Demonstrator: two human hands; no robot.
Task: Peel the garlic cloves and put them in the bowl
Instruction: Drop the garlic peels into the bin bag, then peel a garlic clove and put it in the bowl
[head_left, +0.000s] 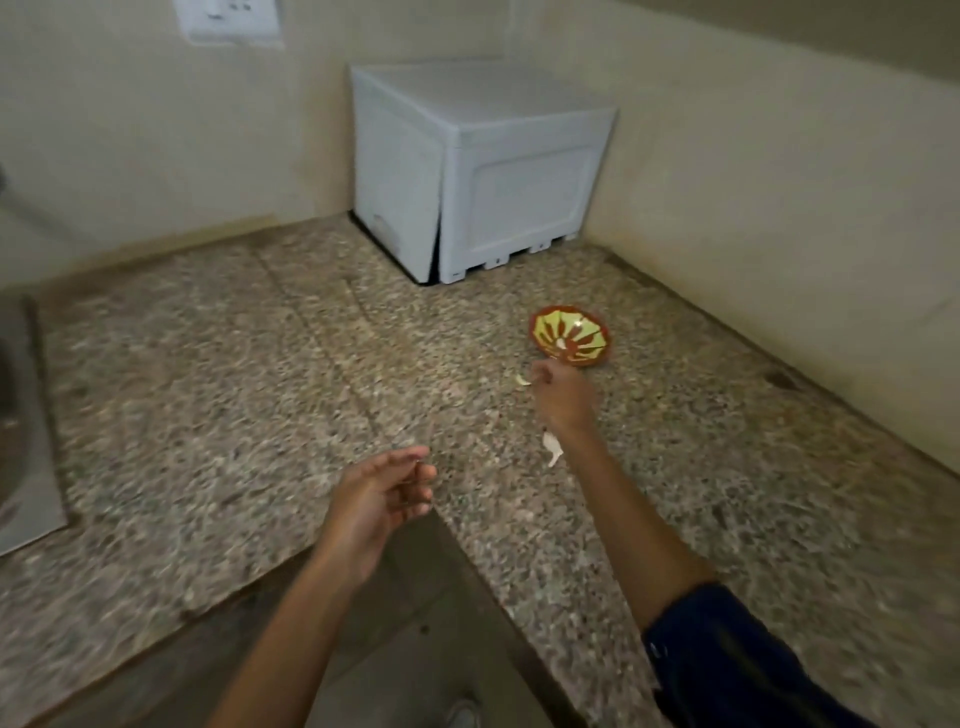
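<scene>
Nearest the camera we see the left hand (387, 493), low in the centre of the frame, fingers loosely curled and holding nothing that we can make out. Moving up and right, a pale garlic clove (551, 450) lies on the speckled counter (234, 374), touching or just beside the right forearm near the wrist; its long axis runs roughly up-down in the frame, tapering toward the lower end. A second pale piece (521, 381), clove or skin (the blur prevents our telling), lies just left of the right hand (561, 395), whose fingertips are bunched and pointing toward it; whether they pinch anything we cannot tell. Immediately above that hand stands the patterned bowl (570, 338), with a small pale bit inside. We judge the right hand to be far nearer both garlic and bowl. Beyond, in the upper centre, a white appliance (483, 171) fills the corner.
</scene>
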